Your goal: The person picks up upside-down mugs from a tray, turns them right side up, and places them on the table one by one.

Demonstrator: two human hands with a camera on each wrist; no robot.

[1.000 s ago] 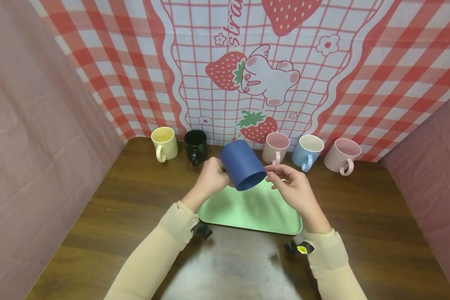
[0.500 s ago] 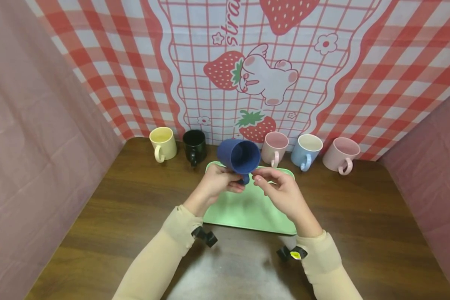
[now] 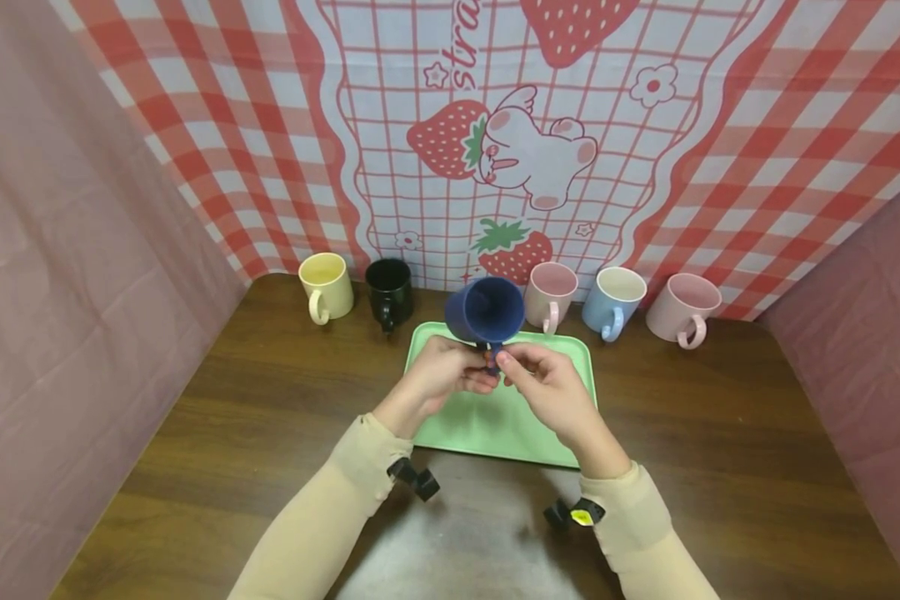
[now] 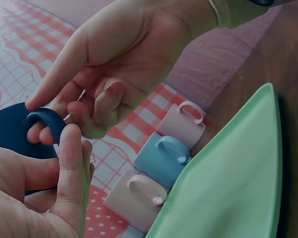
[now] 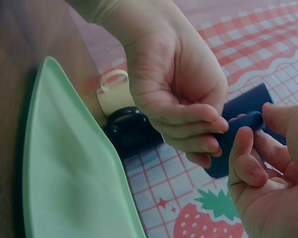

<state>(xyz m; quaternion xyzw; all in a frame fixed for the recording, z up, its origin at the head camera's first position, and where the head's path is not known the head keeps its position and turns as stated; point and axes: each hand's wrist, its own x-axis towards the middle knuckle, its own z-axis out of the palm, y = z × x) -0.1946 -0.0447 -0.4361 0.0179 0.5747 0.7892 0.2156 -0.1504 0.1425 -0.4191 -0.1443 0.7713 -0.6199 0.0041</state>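
A dark blue mug (image 3: 461, 317) is held in the air over the green tray (image 3: 487, 429), tilted so that its mouth faces me and its handle hangs at the bottom. My left hand (image 3: 442, 371) grips it from below on the left; in the right wrist view its fingers lie along the mug's side. From the right, my right hand (image 3: 558, 396) pinches the handle (image 4: 47, 119) between thumb and fingers, as the left wrist view shows. Both hands' fingertips come close together at the handle, partly hiding it.
Along the back of the wooden table (image 3: 217, 442) stand a yellow mug (image 3: 330, 292), a black mug (image 3: 390, 292), a pink mug (image 3: 546, 296), a light blue mug (image 3: 607, 300) and another pink mug (image 3: 678, 308). A checked strawberry cloth (image 3: 270, 150) hangs behind them.
The blue mug has turned from mouth-down-right to mouth towards me, bringing its handle to the bottom. My right hand has moved left and taken hold of the handle.
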